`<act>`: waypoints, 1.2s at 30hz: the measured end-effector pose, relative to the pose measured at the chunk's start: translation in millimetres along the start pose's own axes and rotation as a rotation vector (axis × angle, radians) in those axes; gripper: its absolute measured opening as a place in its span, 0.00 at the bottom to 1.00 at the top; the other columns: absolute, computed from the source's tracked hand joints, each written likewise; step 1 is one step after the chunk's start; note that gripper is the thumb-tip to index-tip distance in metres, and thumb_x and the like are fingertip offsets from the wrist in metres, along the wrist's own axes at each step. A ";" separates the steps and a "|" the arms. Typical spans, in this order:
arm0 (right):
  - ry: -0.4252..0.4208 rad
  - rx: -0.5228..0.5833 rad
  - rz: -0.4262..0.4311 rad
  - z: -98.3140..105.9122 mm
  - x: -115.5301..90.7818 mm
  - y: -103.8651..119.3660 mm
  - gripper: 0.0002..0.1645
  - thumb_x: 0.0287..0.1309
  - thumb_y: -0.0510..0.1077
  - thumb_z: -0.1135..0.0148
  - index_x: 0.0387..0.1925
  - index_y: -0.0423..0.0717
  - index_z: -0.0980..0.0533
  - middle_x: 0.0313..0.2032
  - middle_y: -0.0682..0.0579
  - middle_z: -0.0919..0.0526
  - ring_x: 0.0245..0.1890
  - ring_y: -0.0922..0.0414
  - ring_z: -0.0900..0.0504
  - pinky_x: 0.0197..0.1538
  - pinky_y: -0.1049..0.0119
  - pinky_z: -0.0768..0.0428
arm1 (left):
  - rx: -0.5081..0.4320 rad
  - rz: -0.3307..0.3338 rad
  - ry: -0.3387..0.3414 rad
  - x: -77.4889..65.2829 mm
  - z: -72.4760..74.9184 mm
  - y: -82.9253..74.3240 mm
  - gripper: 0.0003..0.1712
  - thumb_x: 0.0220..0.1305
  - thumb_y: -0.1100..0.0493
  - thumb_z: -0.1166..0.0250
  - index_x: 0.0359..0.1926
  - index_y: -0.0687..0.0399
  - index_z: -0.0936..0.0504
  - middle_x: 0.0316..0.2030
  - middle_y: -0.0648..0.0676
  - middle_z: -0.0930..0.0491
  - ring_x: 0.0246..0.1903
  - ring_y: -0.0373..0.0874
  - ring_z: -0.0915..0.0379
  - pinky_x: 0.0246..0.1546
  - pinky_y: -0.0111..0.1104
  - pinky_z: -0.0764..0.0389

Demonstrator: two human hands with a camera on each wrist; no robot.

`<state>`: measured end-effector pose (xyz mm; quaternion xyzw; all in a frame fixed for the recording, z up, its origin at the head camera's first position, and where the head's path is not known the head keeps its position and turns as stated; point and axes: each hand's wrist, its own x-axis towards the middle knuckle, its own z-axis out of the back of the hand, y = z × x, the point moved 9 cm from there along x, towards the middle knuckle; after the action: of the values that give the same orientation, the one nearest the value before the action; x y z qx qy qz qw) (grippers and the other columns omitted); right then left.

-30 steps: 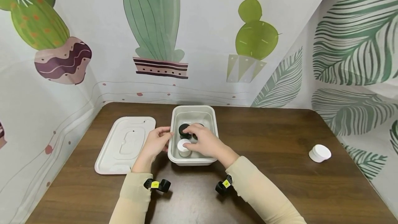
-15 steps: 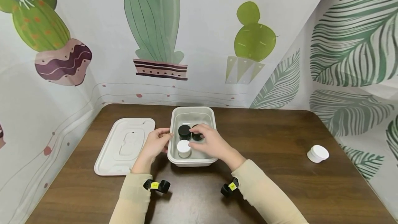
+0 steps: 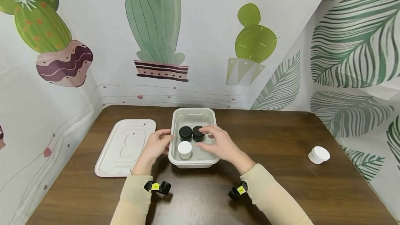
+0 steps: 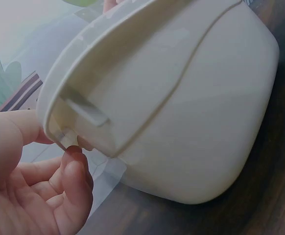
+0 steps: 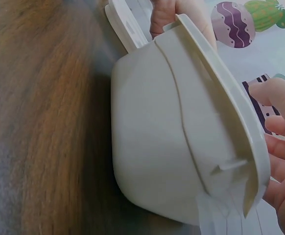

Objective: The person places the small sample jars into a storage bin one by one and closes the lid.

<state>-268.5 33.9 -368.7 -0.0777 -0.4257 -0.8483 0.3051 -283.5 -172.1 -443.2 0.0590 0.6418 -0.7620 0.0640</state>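
A pale grey plastic box [image 3: 193, 163] stands on the table without its lid. Inside it are two black-capped jars [image 3: 185, 132] side by side and a white jar [image 3: 184, 149] in front of the left one. My left hand [image 3: 157, 145] grips the box's left rim, thumb on top and fingers curled beneath it, as the left wrist view shows. Over the box's right side, my right hand [image 3: 219, 145] holds nothing, thumb and fingers spread apart. Its fingertips are right by the right black-capped jar, overlapping it in the head view.
The box's white lid [image 3: 125, 148] lies flat on the table left of the left hand. Far to the right sits another small white tub [image 3: 318, 155], tilted. A cactus-printed cloth [image 3: 206, 44] hangs behind the wooden table [image 3: 265, 127].
My right hand has drawn back to the right, away from the white jar and the left black-capped jar, and its fingers have spread. The left hand stays at the rim.
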 end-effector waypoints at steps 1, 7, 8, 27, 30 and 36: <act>-0.004 0.005 -0.007 1.4 -0.8 -0.6 0.26 0.47 0.45 0.27 0.49 0.41 0.23 0.48 0.49 0.19 0.46 0.48 0.20 0.48 0.60 0.19 | -0.001 0.000 0.000 0.1 0.1 0.0 0.21 0.63 0.61 0.42 0.56 0.66 0.27 0.35 0.63 0.21 0.21 0.41 0.25 0.18 0.31 0.23; -0.031 0.012 -0.024 8.7 -5.9 -2.2 0.25 0.47 0.44 0.27 0.48 0.40 0.22 0.48 0.49 0.19 0.46 0.51 0.20 0.48 0.58 0.19 | -0.001 -0.002 0.007 -0.4 0.0 -0.5 0.22 0.64 0.60 0.42 0.56 0.67 0.27 0.34 0.62 0.21 0.21 0.40 0.26 0.18 0.31 0.23; -0.036 0.013 -0.023 9.9 -6.8 -2.4 0.25 0.47 0.44 0.27 0.48 0.40 0.22 0.48 0.49 0.19 0.45 0.53 0.20 0.48 0.57 0.19 | -0.001 -0.002 0.008 -0.6 -0.2 -0.4 0.22 0.64 0.60 0.42 0.56 0.67 0.27 0.34 0.61 0.21 0.21 0.40 0.26 0.18 0.31 0.23; -0.096 0.001 -0.047 33.8 -22.1 -16.6 0.24 0.48 0.43 0.28 0.48 0.42 0.23 0.45 0.47 0.19 0.45 0.51 0.19 0.49 0.60 0.19 | 0.001 0.010 0.003 -1.4 0.8 1.1 0.21 0.64 0.60 0.42 0.55 0.66 0.27 0.34 0.60 0.21 0.22 0.41 0.25 0.18 0.30 0.23; -0.102 0.000 -0.064 37.3 -25.9 -23.1 0.24 0.48 0.43 0.28 0.48 0.41 0.23 0.45 0.46 0.19 0.46 0.52 0.19 0.49 0.58 0.19 | -0.001 0.010 0.007 -1.7 0.4 1.0 0.21 0.64 0.60 0.42 0.55 0.67 0.27 0.34 0.61 0.21 0.22 0.41 0.25 0.18 0.30 0.23; -0.113 -0.012 -0.111 44.6 -34.4 -35.8 0.25 0.49 0.45 0.28 0.49 0.41 0.24 0.46 0.45 0.19 0.47 0.52 0.19 0.51 0.57 0.20 | 0.000 0.005 0.007 -1.0 -0.2 -0.2 0.21 0.64 0.61 0.42 0.55 0.67 0.27 0.33 0.60 0.21 0.22 0.42 0.24 0.18 0.30 0.22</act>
<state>-267.5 99.9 -378.4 -0.1036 -0.4409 -0.8607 0.2327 -282.5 -171.8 -442.9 0.0633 0.6419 -0.7615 0.0636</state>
